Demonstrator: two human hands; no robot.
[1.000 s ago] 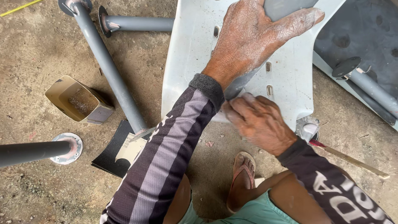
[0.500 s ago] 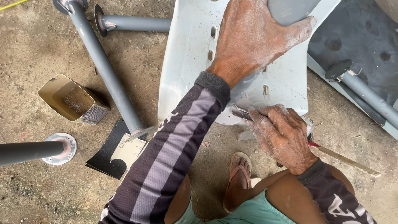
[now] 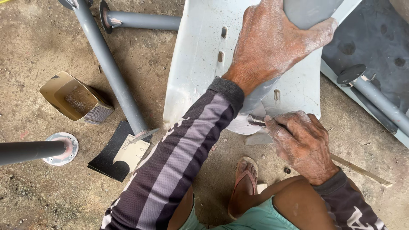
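The left hand (image 3: 272, 47) presses down on the white panel (image 3: 200, 72); at its lower edge, the right hand (image 3: 304, 142) pinches a thin metal tool (image 3: 257, 121) in a narrow grip.

Left hand (image 3: 272, 42) braces grey panel (image 3: 200, 68); right hand (image 3: 304, 142) grips scraper (image 3: 255, 120).
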